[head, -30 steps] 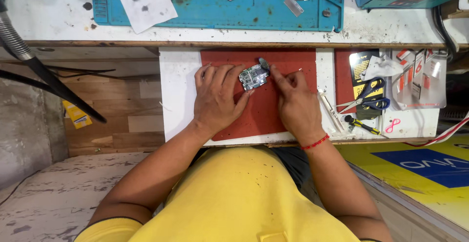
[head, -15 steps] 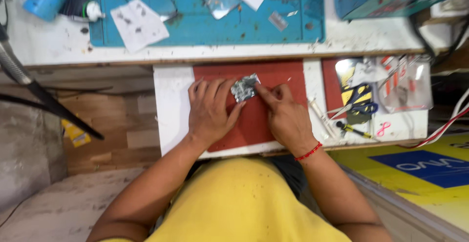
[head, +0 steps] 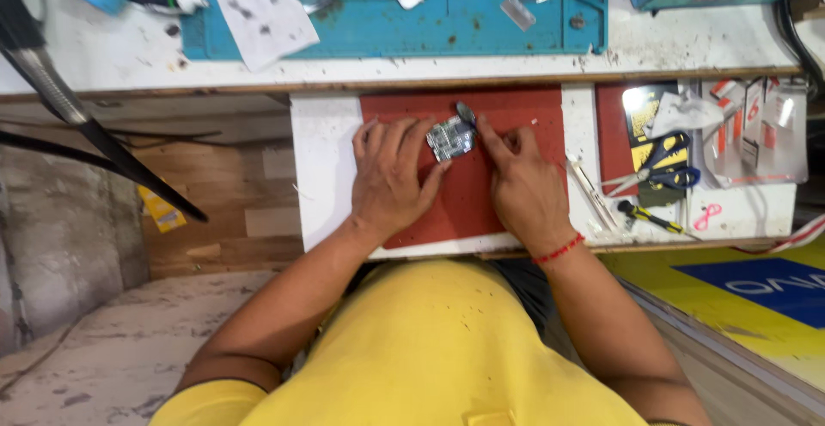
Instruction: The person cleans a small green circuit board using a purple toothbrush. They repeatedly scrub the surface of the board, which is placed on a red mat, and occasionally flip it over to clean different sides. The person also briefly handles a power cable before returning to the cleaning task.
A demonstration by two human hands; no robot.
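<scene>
Near the upper middle of the frame, the left hand (head: 391, 178) pins the small circuit board (head: 450, 140) flat on the red mat (head: 464, 202) while the right hand (head: 520, 181) pinches a thin tool (head: 465, 114) at its top edge; firm pinning and light, shallow prying seem wise.

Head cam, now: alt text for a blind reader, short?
Both hands press a small circuit board onto a red mat: left hand holds its left edge, right hand works a thin tool at its upper right. Scissors and a screwdriver lie to the right.

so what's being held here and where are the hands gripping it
A small circuit board on the red mat, left hand at its left edge, right hand at its right edge.
</scene>
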